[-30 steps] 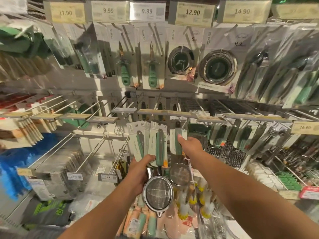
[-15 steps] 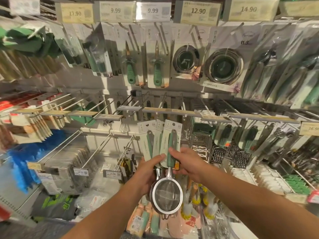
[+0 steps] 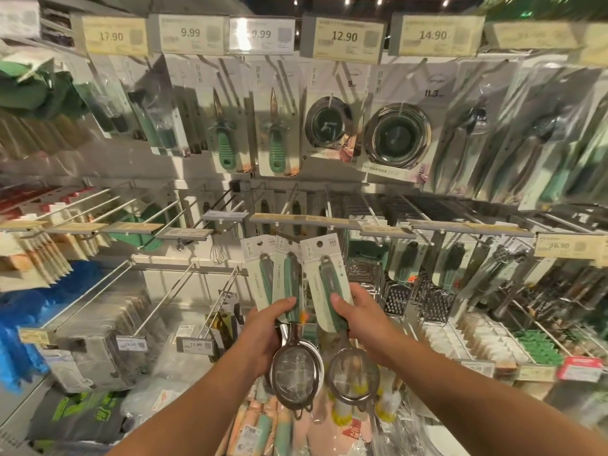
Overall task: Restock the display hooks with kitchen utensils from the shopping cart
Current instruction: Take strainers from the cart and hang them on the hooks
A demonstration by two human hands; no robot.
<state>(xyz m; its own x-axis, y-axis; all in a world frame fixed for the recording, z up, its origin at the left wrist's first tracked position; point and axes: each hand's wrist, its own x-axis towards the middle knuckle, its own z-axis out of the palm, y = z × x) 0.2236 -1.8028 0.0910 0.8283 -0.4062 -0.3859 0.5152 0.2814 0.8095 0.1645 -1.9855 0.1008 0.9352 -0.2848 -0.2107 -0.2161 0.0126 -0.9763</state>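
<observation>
Store pegboard wall (image 3: 158, 291) with hooks and price tags filled the view. Left hand (image 3: 263, 337) gripped two carded green-handled strainers (image 3: 289, 324) by the handles, mesh bowls hanging low. Right hand (image 3: 358, 320) pinched a third carded strainer (image 3: 329, 291) just beside them, below the middle hook rail (image 3: 296, 220).
</observation>
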